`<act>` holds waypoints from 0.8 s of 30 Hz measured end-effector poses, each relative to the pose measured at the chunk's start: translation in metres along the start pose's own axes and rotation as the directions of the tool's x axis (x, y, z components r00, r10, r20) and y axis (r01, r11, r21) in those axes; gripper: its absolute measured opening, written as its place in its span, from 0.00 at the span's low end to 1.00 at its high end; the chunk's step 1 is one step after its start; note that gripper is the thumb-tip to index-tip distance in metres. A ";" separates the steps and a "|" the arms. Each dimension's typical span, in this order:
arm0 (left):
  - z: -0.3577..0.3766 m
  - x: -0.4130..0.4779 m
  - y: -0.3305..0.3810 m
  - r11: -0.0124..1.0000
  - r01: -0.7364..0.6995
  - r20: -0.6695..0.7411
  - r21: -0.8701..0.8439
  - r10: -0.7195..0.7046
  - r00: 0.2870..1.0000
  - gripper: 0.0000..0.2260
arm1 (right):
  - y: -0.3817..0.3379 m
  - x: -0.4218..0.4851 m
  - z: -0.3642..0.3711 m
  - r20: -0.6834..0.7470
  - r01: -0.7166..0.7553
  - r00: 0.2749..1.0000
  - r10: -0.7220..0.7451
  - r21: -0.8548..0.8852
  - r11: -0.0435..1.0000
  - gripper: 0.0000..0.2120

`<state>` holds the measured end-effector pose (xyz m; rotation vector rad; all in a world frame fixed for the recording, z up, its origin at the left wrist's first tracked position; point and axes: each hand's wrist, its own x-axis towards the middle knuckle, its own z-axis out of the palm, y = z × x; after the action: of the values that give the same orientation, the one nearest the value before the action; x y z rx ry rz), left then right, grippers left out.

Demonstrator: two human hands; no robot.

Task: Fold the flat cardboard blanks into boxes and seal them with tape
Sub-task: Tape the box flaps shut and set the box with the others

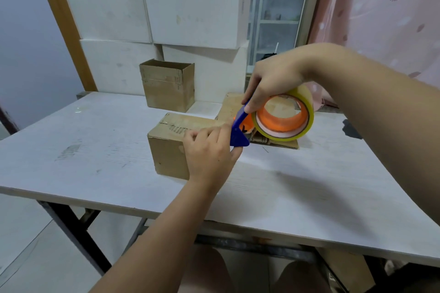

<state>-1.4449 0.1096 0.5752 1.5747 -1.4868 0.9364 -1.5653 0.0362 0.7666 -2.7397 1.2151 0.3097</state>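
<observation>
At the centre of the frame a closed cardboard box (166, 147) lay on the white counter (95, 154). The left hand (209, 152) clasped its right end, fingers curled over the top. The right hand (269, 83) gripped the tape dispenser (283, 116) (blue blade just beside that end). An open box (166, 85) stood behind.

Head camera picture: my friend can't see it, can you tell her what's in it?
A person's right hand holds a blue and orange tape dispenser at the end of a closed cardboard box on a white table, while the left hand holds that box steady. An open box stands behind, beside flat cardboard.
</observation>
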 end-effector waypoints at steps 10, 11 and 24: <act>-0.001 0.003 -0.006 0.998 -0.010 0.148 -0.061 0.019 0.989 0.15 | 0.009 0.028 -0.008 0.239 -0.160 0.964 0.116 0.174 0.972 0.16; -0.002 0.004 -0.006 0.998 -0.011 0.166 -0.068 0.022 0.986 0.16 | 0.015 0.029 -0.007 0.283 -0.177 0.953 0.111 0.221 0.959 0.14; -0.031 0.034 -0.035 0.935 -0.042 0.642 -0.353 0.275 0.716 0.27 | 0.093 0.025 0.100 0.568 -0.446 0.762 -0.310 0.808 0.386 0.21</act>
<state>-1.4079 0.1234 0.6182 1.6397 -2.1888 0.1376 -1.6320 -0.0238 0.6610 -1.3457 0.8535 0.3784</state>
